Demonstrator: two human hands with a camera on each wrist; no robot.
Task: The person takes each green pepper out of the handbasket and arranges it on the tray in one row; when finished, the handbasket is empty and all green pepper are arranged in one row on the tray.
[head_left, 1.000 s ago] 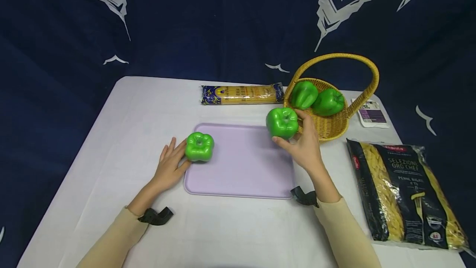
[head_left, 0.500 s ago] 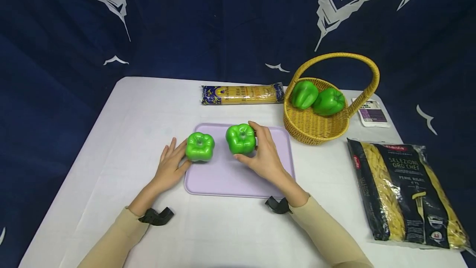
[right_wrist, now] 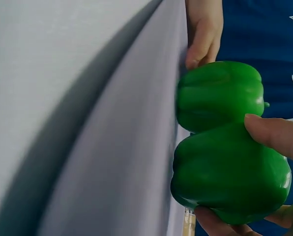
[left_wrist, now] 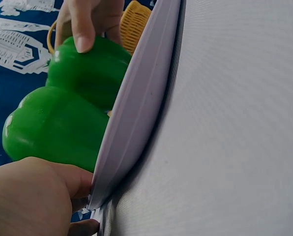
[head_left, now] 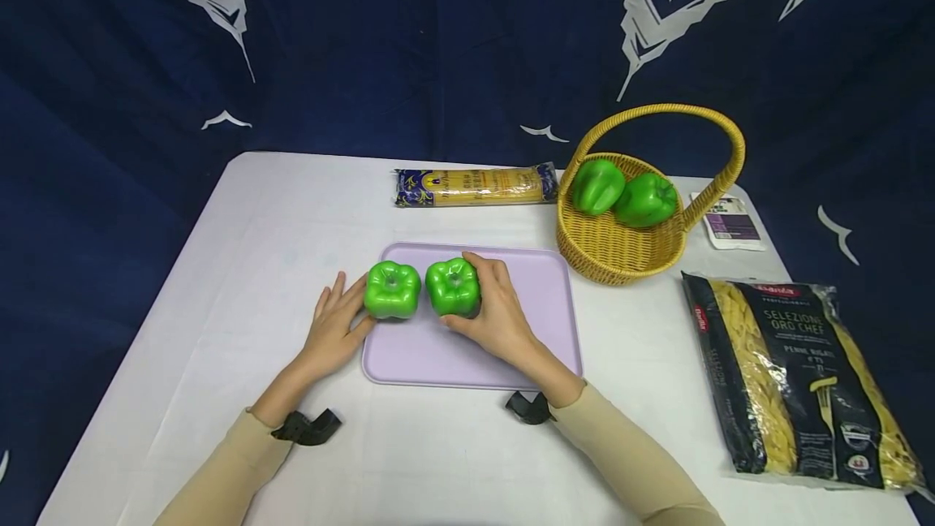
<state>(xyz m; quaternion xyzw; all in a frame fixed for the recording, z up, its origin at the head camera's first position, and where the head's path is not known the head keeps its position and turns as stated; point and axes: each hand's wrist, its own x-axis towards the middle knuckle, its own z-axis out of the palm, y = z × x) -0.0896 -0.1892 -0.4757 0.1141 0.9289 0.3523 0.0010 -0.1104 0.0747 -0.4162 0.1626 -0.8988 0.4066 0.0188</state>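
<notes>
Two green bell peppers are side by side at the left part of the lilac tray (head_left: 511,364). My right hand (head_left: 499,319) grips the right bell pepper (head_left: 453,286) between thumb and fingers, and the right wrist view shows that bell pepper (right_wrist: 230,172) low over the tray. Whether its base touches the tray I cannot tell. At the tray's left edge, my left hand (head_left: 334,327) touches the side of the other bell pepper (head_left: 392,291) with its fingers spread. In the left wrist view the two peppers overlap.
A wicker basket (head_left: 609,254) with two more green peppers (head_left: 646,200) stands at the back right. A noodle packet (head_left: 475,187) lies behind the tray. A small white-and-purple packet (head_left: 733,226) and a large penne bag (head_left: 799,384) lie on the right.
My right hand has carried its bell pepper from the basket's front edge leftward, beside the other pepper over the tray. The left hand has stayed in place.
</notes>
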